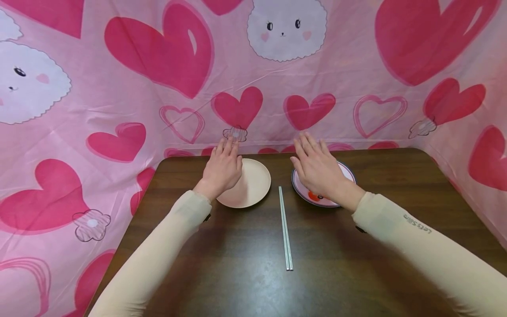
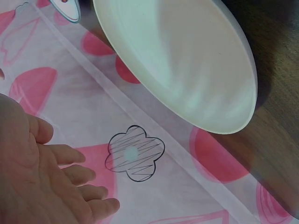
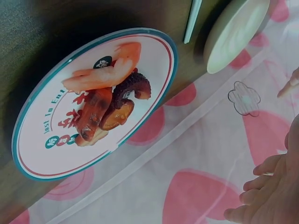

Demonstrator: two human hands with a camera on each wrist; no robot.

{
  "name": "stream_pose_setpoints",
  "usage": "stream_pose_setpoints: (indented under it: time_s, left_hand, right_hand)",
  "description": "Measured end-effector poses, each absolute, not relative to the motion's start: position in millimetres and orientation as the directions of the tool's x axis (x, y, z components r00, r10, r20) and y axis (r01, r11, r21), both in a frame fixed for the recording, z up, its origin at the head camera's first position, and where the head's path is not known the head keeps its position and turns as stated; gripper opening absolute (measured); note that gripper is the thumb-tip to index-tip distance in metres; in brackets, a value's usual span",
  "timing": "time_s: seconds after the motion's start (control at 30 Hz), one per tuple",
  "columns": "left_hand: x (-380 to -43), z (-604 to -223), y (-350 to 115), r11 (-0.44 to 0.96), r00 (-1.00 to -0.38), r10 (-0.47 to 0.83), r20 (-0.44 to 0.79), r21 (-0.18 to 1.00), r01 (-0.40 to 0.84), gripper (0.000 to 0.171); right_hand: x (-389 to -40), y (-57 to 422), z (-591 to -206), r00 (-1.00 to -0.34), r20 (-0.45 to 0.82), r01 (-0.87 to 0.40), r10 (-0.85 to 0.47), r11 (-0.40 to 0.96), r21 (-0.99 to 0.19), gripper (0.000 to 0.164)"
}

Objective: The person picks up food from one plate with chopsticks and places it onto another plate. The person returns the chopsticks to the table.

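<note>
My left hand is held out with straight fingers over the left part of a plain cream plate. In the left wrist view, that plate has nothing on it, and the hand is apart from it. My right hand, fingers extended, covers much of a white plate with a dark rim. The right wrist view shows this plate bearing several food pieces: an orange-and-white shrimp-like piece, a dark octopus-like tentacle and brownish-red pieces. Neither hand holds anything.
Between the plates, a pair of pale chopsticks lies lengthwise on the dark wooden table. A pink cloth with hearts hangs behind the table's far edge and along its sides.
</note>
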State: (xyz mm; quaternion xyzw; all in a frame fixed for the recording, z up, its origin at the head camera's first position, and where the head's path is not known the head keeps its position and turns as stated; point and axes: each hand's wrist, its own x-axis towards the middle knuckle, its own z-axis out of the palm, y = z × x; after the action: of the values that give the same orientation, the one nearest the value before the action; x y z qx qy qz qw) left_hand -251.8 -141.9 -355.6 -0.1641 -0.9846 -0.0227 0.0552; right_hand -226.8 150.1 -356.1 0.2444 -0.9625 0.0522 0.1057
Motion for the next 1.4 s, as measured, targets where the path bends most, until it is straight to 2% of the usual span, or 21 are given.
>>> stream_pose_setpoints:
  time_s: [0.63, 1.4]
  left_hand:
    - [-248, -365, -148, 0.948, -0.943, 0.308, 0.123, 0.043, 0.315, 0.059]
    - [-248, -377, -157, 0.953, -0.949, 0.288, 0.127, 0.059, 0.297, 0.058]
  right_hand:
    - [-214, 141, -369, -0.841, 0.255, -0.508, -0.477, 0.859, -0.069, 0.065]
    - [-199, 138, -390, -0.827, 0.226, -0.542, -0.515, 0.836, -0.081, 0.066]
